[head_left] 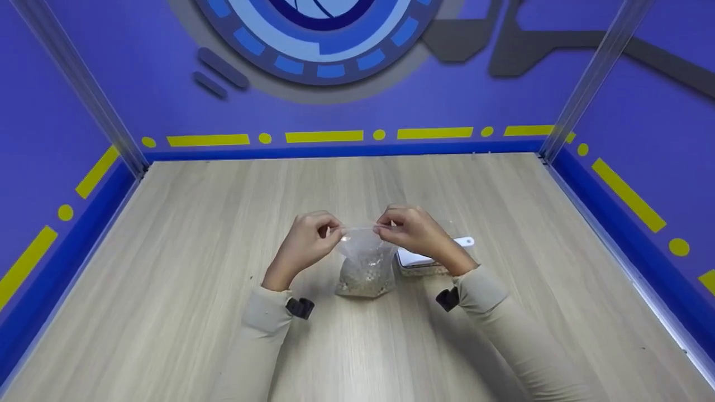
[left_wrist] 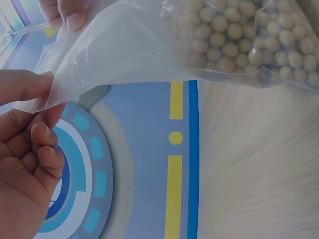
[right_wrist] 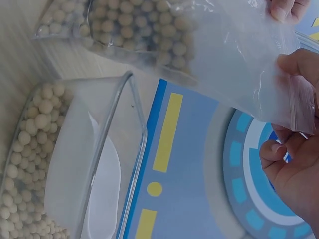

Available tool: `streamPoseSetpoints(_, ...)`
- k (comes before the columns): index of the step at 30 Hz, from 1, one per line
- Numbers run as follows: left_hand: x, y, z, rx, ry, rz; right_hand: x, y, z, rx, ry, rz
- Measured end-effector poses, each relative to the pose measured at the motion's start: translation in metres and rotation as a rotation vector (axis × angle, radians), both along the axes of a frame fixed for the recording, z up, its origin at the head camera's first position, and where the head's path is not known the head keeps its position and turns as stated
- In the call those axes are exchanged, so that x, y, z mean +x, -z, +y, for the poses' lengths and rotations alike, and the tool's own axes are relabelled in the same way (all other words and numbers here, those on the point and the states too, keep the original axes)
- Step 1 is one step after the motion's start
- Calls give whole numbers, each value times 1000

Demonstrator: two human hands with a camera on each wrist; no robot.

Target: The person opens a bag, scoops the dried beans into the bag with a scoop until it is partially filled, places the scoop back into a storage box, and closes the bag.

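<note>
A clear zip bag (head_left: 366,259) stands on the table, its lower half filled with small round beige beans (left_wrist: 229,45). My left hand (head_left: 313,237) pinches the bag's top edge at its left corner between thumb and forefinger. At the opposite corner, my right hand (head_left: 410,229) pinches the same edge the same way. Between the two hands the mouth is stretched into a straight line. The zip strip (right_wrist: 299,107) shows beside the right thumb in the right wrist view. The bag's upper half hangs slack and holds no beans.
Right of the bag, partly behind my right forearm, stands a clear rectangular container (right_wrist: 134,114) with more beans (right_wrist: 30,164). A white scoop (right_wrist: 104,189) lies in it, its handle (head_left: 465,242) reaching over the rim. Blue panels (head_left: 357,111) enclose the wooden table (head_left: 195,312).
</note>
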State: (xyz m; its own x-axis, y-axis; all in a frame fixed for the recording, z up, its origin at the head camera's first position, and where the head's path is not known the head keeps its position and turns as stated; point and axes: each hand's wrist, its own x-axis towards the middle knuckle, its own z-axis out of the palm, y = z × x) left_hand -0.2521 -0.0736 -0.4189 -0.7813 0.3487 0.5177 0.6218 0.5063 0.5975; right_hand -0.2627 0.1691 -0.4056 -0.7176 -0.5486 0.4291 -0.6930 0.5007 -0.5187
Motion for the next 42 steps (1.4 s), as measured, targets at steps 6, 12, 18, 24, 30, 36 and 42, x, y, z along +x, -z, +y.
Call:
streamPoseSetpoints(6, 0, 0, -3, -13, -14, 24, -3, 2, 5, -27, 1, -16)
streamPoseSetpoints(12, -4, 0, -5, -9, -13, 41, -5, 5, 13, -53, 10, -19)
streamPoseSetpoints(18, -9, 0, -10, -19, -51, 21, -7, 8, 20, -46, 31, 3)
streamPoseSetpoints(24, -15, -1, -16, -15, -99, 2, -13, 8, 19, -8, 40, -21)
streamPoseSetpoints(30, -25, 1, -19, -3, -143, -36, -21, 6, 14, 18, 74, -82)
streamPoseSetpoints(36, -36, 3, -15, 7, -197, -106, -32, 9, 9, 3, 166, -159)
streamPoseSetpoints(42, -47, 13, -10, 56, -245, -174, -44, 16, 3, -29, 236, -211)
